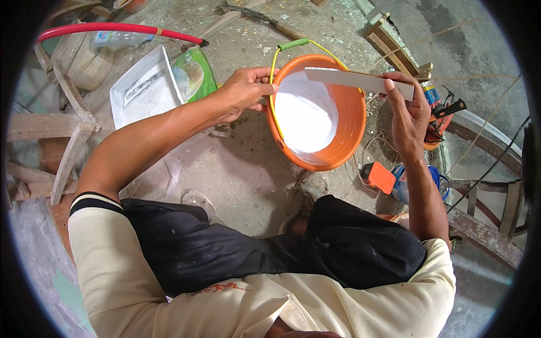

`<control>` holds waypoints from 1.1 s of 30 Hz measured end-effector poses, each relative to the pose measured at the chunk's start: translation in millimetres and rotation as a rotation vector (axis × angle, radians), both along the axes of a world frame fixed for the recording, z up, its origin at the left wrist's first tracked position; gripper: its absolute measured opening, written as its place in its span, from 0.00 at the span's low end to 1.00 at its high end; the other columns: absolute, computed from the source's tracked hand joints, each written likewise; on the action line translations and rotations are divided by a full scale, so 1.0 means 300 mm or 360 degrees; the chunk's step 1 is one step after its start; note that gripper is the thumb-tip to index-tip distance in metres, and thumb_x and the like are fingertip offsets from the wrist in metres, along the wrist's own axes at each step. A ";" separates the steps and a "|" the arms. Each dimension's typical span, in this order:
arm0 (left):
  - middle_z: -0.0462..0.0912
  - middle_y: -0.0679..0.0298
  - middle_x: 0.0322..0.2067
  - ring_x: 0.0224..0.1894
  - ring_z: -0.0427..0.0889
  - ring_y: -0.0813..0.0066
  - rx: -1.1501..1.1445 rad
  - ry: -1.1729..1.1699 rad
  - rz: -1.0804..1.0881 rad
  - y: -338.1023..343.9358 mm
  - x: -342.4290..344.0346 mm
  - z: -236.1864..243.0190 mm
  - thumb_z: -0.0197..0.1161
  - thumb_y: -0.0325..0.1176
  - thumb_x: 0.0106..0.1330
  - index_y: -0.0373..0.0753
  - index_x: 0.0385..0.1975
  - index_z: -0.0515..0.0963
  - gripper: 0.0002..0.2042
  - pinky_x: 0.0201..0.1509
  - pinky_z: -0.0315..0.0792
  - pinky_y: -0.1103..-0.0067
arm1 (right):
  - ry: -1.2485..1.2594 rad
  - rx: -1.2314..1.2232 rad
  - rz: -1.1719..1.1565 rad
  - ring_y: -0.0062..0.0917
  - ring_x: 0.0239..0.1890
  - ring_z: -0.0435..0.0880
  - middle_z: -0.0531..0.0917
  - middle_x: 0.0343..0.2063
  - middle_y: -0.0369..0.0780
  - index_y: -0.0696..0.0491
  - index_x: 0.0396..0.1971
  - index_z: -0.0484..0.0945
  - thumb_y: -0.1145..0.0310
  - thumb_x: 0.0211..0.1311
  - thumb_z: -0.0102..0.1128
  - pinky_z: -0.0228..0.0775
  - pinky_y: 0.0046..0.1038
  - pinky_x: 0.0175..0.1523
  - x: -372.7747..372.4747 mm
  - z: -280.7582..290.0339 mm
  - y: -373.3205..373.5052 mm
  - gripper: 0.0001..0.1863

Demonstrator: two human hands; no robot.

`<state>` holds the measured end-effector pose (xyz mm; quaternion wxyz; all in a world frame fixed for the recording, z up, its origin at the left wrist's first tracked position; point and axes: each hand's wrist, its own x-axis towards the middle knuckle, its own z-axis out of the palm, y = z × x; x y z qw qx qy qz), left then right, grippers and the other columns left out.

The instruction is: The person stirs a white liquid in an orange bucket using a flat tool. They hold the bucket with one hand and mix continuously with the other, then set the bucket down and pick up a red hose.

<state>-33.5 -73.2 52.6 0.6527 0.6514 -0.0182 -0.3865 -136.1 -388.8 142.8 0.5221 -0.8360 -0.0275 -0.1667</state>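
Note:
An orange bucket (352, 132) stands on the floor in front of me, with smooth white material (307, 112) inside; powder or paste, I cannot tell. Its yellow wire handle with a green grip (294, 44) leans to the far side. My left hand (245, 93) is closed on the bucket's left rim, fingers outside and thumb near the edge. Between the thumb and fingers of my right hand (407, 107) is a flat, pale strip (358, 80). The strip reaches left over the bucket's far part, above the white material, and hides some of the rim.
Left lie a white tray (143, 93), a green packet (198, 73), a plastic bottle (121, 38) and a red hose (118, 27). A long-handled blade (265, 18) lies beyond. Right are an orange-and-black tool (442, 121), an orange box (378, 177) and wooden frames (484, 234).

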 end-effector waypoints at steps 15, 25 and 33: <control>0.82 0.63 0.56 0.58 0.81 0.74 0.0017 -0.0006 -0.0019 -0.005 -0.006 0.019 0.67 0.33 0.75 0.40 0.73 0.71 0.27 0.58 0.81 0.65 | 0.0343 -0.0849 0.0424 0.40 0.46 0.91 0.90 0.44 0.47 0.58 0.51 0.85 0.75 0.70 0.66 0.82 0.37 0.49 0.067 -0.390 -0.054 0.12; 0.83 0.64 0.56 0.58 0.81 0.75 0.0005 -0.0008 -0.0027 -0.004 -0.005 0.011 0.67 0.33 0.75 0.40 0.72 0.72 0.26 0.58 0.82 0.65 | 0.0914 -0.0337 0.0223 0.29 0.39 0.92 0.90 0.35 0.48 0.58 0.51 0.85 0.66 0.75 0.66 0.81 0.32 0.42 -0.081 -0.434 0.118 0.13; 0.83 0.65 0.55 0.58 0.82 0.76 -0.0023 -0.0005 -0.0007 0.000 0.001 -0.002 0.67 0.33 0.75 0.40 0.71 0.73 0.26 0.57 0.83 0.67 | 0.0386 -0.0006 0.0192 0.25 0.43 0.91 0.91 0.43 0.42 0.55 0.54 0.86 0.68 0.76 0.66 0.81 0.30 0.46 0.110 -0.435 0.081 0.13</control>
